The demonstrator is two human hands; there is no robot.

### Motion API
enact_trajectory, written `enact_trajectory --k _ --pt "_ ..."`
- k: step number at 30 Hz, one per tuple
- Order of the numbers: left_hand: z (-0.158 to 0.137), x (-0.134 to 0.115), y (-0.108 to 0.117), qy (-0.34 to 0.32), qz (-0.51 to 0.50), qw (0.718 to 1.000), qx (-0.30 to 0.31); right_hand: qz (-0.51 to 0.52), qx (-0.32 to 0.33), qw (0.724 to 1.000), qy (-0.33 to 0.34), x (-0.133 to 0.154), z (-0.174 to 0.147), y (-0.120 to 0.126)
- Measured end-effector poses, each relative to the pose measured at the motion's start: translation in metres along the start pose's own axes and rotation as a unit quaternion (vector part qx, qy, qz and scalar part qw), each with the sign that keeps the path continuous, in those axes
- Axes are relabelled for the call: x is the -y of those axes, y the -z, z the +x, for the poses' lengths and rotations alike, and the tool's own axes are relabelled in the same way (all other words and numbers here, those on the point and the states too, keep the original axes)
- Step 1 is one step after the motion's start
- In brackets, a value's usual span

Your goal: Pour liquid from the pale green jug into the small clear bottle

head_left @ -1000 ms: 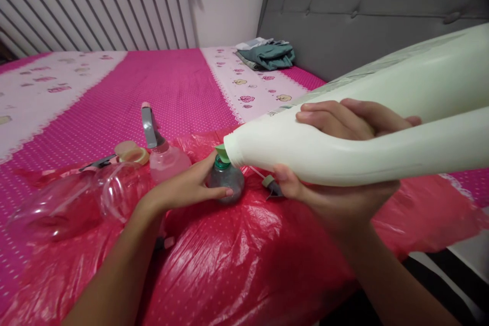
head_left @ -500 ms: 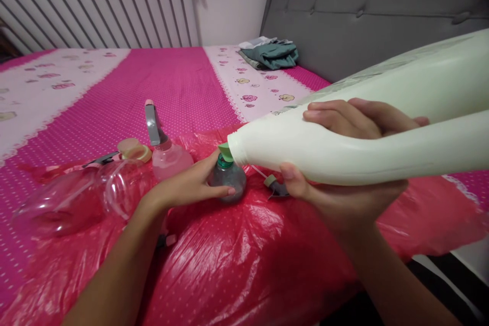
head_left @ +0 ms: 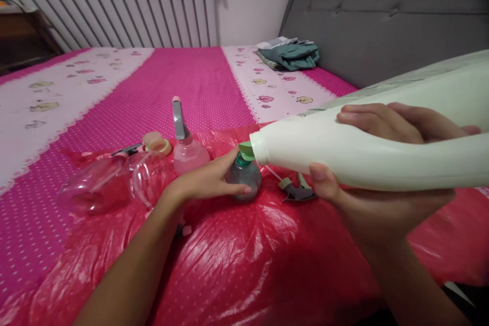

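Observation:
My right hand grips a big white plastic jug, tipped almost flat, its green spout over the mouth of a small round grey bottle. My left hand wraps around that small bottle and steadies it upright on a red plastic sheet spread over the bed. A grey spray-trigger head lies on the sheet just right of the small bottle, under the jug.
A small pink spray bottle stands left of my left hand. Two clear plastic bottles lie on their sides further left, near a beige cap. Folded clothes sit by the grey headboard.
The camera view has shifted, so everything sits further right in the picture. Both hands keep the same hold; the jug's spout stays over the small bottle.

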State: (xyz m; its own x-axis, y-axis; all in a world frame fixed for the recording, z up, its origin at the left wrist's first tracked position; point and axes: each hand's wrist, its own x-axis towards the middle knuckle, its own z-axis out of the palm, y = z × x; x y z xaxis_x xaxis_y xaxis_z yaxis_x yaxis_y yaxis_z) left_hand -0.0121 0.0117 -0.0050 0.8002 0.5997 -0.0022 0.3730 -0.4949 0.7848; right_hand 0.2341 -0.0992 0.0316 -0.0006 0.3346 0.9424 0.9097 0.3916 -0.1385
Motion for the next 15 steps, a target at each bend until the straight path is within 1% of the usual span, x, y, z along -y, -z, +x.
enact_trajectory --k 9,15 --pt "0.001 -0.0004 0.0007 0.002 -0.005 1.0 0.007 -0.031 0.011 0.999 -0.008 0.0046 0.001 -0.0004" --pt "0.0018 -0.0002 0.0007 -0.013 -0.008 1.0 -0.002 -0.034 0.014 0.999 0.002 0.0054 0.0018 0.0004"
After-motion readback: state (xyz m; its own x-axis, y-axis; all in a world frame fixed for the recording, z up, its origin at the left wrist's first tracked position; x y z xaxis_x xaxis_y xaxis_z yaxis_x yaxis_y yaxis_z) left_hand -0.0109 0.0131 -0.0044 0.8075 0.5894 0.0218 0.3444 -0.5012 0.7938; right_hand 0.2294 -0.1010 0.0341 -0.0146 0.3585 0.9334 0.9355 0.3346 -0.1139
